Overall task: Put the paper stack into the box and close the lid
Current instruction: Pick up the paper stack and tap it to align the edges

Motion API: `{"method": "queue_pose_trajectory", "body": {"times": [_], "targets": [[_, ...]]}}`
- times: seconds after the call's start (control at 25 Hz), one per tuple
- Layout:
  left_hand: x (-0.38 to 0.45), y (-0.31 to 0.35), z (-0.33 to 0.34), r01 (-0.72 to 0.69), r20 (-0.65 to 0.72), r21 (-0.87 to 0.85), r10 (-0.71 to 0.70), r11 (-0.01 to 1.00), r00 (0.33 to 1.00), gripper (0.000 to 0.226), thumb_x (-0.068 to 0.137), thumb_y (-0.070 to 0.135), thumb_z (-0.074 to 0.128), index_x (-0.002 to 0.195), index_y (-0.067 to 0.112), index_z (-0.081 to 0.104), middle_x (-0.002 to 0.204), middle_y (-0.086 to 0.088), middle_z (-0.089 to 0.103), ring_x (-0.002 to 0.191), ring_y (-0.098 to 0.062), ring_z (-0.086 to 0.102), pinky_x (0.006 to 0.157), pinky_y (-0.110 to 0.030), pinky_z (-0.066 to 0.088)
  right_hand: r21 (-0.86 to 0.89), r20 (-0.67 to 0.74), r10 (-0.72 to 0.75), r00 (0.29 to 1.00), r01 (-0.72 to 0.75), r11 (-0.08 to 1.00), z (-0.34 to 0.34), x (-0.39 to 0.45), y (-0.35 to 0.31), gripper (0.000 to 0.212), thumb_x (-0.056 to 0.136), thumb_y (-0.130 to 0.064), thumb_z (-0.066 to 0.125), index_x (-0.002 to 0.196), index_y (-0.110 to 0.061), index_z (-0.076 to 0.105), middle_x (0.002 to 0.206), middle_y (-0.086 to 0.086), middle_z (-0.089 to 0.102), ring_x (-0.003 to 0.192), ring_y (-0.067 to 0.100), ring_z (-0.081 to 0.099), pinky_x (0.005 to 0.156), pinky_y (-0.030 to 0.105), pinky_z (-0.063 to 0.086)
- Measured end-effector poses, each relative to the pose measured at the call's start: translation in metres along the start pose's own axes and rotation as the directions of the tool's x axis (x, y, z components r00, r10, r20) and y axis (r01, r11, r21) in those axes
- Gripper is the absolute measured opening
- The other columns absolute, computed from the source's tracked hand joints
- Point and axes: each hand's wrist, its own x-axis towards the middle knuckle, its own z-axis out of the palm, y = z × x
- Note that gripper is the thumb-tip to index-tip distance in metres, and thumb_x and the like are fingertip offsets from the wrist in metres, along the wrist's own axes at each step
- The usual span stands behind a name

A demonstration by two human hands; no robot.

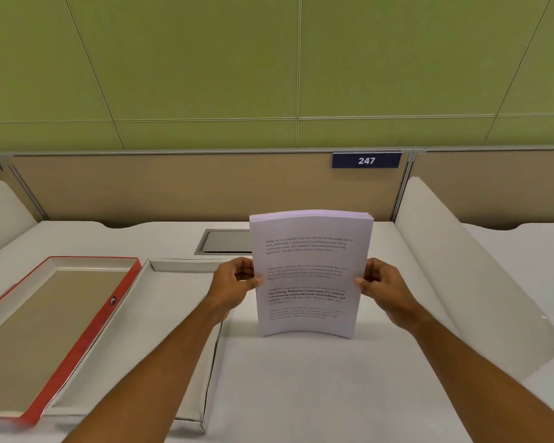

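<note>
A stack of printed white paper (307, 276) stands upright on its bottom edge on the white desk, slightly bowed, text facing me. My left hand (234, 282) grips its left edge and my right hand (381, 282) grips its right edge. To the left lies the open white box (160, 330), shallow and empty, partly crossed by my left forearm. The red-rimmed lid (87, 334) lies upturned further left, its brown inside showing, overlapping the box's left side.
The white desk (301, 385) is bounded by a tan partition (173, 187) with a "247" sign (366, 160). A grey cable hatch (224, 241) sits behind the paper. A curved white divider (477, 282) rises at right, another at far left.
</note>
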Motion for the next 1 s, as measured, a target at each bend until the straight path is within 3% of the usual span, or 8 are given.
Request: {"method": "queue_pose_trajectory", "body": {"times": [0.2, 0.36, 0.44, 0.52, 0.64, 0.84, 0.92, 1.0], "targets": [[-0.007, 0.007, 0.005, -0.007, -0.003, 0.023, 0.007, 1.000, 1.000, 0.024, 0.086, 0.008, 0.070, 0.109, 0.009, 0.063, 0.106, -0.009, 0.072, 0.102, -0.029, 0.068, 0.096, -0.049, 0.054, -0.020, 0.010, -0.014, 1.000, 0.014, 1.000, 0.001, -0.006, -0.006, 0.016, 0.092, -0.004, 0.059, 0.108, -0.003, 0.061, 0.107, 0.012, 0.072, 0.103, 0.035, 0.068, 0.090, 0.047, 0.057], [-0.009, 0.042, 0.013, -0.080, -0.034, -0.199, 0.074, 0.977, 0.997, 0.033, 0.078, 0.023, 0.069, 0.107, 0.007, 0.066, 0.104, -0.013, 0.073, 0.093, -0.028, 0.069, 0.083, -0.039, 0.057, 0.146, -0.003, -0.122, 0.993, 0.121, 0.982, 0.010, -0.010, -0.047, 0.028, 0.086, -0.032, 0.058, 0.104, -0.015, 0.070, 0.098, 0.003, 0.076, 0.087, 0.019, 0.072, 0.073, 0.029, 0.059], [-0.006, 0.064, 0.018, -0.097, -0.068, -0.294, 0.081, 0.951, 0.994, 0.035, 0.074, 0.034, 0.067, 0.096, 0.008, 0.068, 0.090, -0.010, 0.071, 0.079, -0.023, 0.065, 0.069, -0.034, 0.052, 0.175, -0.071, -0.135, 0.988, 0.145, 0.974, 0.016, -0.006, -0.067, 0.039, 0.084, -0.042, 0.055, 0.101, -0.011, 0.072, 0.093, 0.008, 0.074, 0.078, 0.019, 0.069, 0.068, 0.030, 0.056], [-0.002, 0.083, 0.021, -0.082, -0.117, -0.322, 0.047, 0.943, 0.992, 0.036, 0.072, 0.049, 0.065, 0.073, 0.013, 0.059, 0.073, -0.004, 0.060, 0.068, -0.022, 0.054, 0.064, -0.031, 0.041, 0.192, -0.147, -0.098, 0.984, 0.125, 0.973, 0.019, 0.003, -0.082, 0.060, 0.080, -0.054, 0.052, 0.097, 0.002, 0.068, 0.088, 0.016, 0.069, 0.074, 0.024, 0.063, 0.067, 0.036, 0.048], [0.006, 0.095, 0.024, -0.011, -0.183, -0.341, -0.055, 0.940, 0.982, 0.046, 0.070, 0.063, 0.060, 0.076, 0.017, 0.055, 0.074, -0.006, 0.056, 0.069, -0.023, 0.052, 0.066, -0.035, 0.040, 0.216, -0.219, -0.006, 0.976, 0.054, 0.975, 0.024, 0.014, -0.090, 0.084, 0.070, -0.071, 0.049, 0.090, 0.010, 0.061, 0.082, 0.021, 0.065, 0.073, 0.030, 0.059, 0.068, 0.038, 0.044], [0.008, 0.097, 0.035, -0.012, -0.280, -0.332, -0.087, 0.943, 0.956, 0.033, 0.090, 0.035, 0.054, 0.064, 0.018, 0.043, 0.068, -0.002, 0.049, 0.059, -0.019, 0.046, 0.058, -0.029, 0.038, 0.254, -0.343, 0.102, 0.934, -0.012, 0.967, 0.030, 0.020, -0.093, 0.034, 0.083, -0.045, 0.054, 0.074, -0.013, 0.063, 0.079, 0.011, 0.065, 0.072, 0.027, 0.060, 0.069, 0.037, 0.046], [0.007, 0.097, 0.036, -0.028, -0.301, -0.307, -0.069, 0.951, 0.951, 0.032, 0.090, 0.030, 0.053, 0.063, 0.017, 0.042, 0.065, 0.000, 0.046, 0.056, -0.016, 0.043, 0.055, -0.027, 0.035, 0.238, -0.370, 0.081, 0.926, 0.010, 0.971, 0.031, 0.021, -0.093, 0.030, 0.086, -0.040, 0.054, 0.073, -0.014, 0.061, 0.077, 0.009, 0.063, 0.071, 0.026, 0.058, 0.068, 0.036, 0.045], [0.008, 0.094, 0.033, -0.040, -0.252, -0.350, -0.053, 0.936, 0.966, 0.035, 0.089, 0.042, 0.053, 0.068, 0.015, 0.050, 0.068, -0.002, 0.054, 0.060, -0.019, 0.050, 0.057, -0.028, 0.038, 0.235, -0.365, 0.049, 0.930, 0.041, 0.971, 0.032, 0.021, -0.092, 0.040, 0.084, -0.050, 0.050, 0.076, -0.012, 0.060, 0.080, 0.012, 0.064, 0.073, 0.028, 0.060, 0.068, 0.036, 0.045]]}}
